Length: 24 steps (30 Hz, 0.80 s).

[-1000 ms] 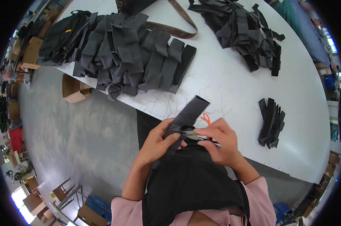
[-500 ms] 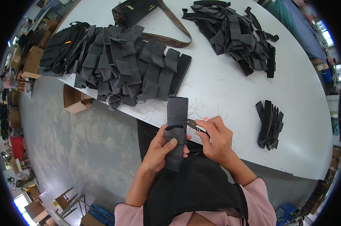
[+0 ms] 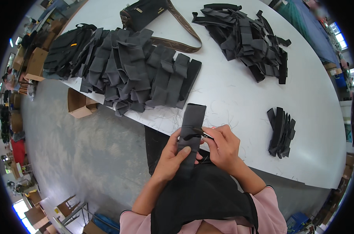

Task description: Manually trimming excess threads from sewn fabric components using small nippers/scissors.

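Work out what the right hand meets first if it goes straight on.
The right hand, snips leading, would likely first meet the dark fabric strip held in the left hand; whether the snips touch it is unclear.

Looking at a big white table (image 3: pixel 239 99), kinda bowed by the fisheye, with a dark backpack (image 3: pixel 65 54) parked at the far left end, little orange tab and all. Also spotting a black bag (image 3: pixel 143 16) further back, plus a brown patterned strap (image 3: pixel 186 48) looped out to its right. Down on the scuffed grey floor (image 3: pixel 87 156), an open cardboard box (image 3: pixel 83 112) near the left edge. Way off left, a brown carton (image 3: pixel 34 64). Bottom left, a super bright window (image 3: pixel 23 213). Upper right, green sheeting (image 3: pixel 296 21) next to blue sheeting (image 3: pixel 319 35).
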Motion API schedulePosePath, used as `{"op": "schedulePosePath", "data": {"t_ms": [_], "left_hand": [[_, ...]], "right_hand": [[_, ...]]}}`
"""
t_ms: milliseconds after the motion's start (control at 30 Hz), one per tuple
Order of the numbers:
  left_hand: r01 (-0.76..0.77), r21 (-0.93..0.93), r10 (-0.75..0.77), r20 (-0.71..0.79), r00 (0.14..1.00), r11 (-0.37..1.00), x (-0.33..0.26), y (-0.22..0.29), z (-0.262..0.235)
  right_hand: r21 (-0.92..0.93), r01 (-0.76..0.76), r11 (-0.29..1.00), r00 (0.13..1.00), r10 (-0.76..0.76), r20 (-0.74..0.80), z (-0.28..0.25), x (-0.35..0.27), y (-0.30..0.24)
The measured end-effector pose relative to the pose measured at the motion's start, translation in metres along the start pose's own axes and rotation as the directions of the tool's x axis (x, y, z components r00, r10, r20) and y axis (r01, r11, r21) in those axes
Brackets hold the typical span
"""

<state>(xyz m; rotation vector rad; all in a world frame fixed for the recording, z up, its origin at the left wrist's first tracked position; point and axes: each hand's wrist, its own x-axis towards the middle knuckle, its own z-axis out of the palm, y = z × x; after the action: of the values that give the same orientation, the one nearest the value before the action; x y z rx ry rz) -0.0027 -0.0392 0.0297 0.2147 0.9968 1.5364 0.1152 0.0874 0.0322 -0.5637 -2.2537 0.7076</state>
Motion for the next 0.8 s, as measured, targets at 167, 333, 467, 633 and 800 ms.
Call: {"op": "schedulePosePath", "data": {"t_ms": [167, 333, 467, 633, 800], "left_hand": [[-0.018, 0.147, 0.026, -0.048, 0.999, 0.989, -0.003, -0.001, 0.004], [-0.014, 0.158, 0.021, -0.04, 0.999, 0.987, -0.003, 0.002, 0.005], [0.005, 0.183, 0.002, -0.039, 0.999, 0.983, -0.003, 0.002, 0.006], [0.003, 0.184, 0.004, -0.039, 0.999, 0.983, -0.004, 0.0, 0.005], [0.011, 0.18, -0.003, -0.045, 0.999, 0.984, -0.006, -0.001, 0.005]], "right_hand": [[-0.015, 0.098, 0.995, 0.995, -0.098, 0.01, 0.007, 0.005, 0.003], [-0.044, 0.147, 0.988, 0.989, -0.145, 0.034, 0.008, 0.004, 0.004], [-0.002, 0.116, 0.993, 0.992, -0.116, 0.046, 0.01, 0.004, 0.007], [0.009, 0.099, 0.995, 0.994, -0.099, 0.042, 0.012, 0.004, 0.005], [-0.035, 0.111, 0.993, 0.993, -0.109, 0.05, 0.011, 0.004, 0.004]]}}
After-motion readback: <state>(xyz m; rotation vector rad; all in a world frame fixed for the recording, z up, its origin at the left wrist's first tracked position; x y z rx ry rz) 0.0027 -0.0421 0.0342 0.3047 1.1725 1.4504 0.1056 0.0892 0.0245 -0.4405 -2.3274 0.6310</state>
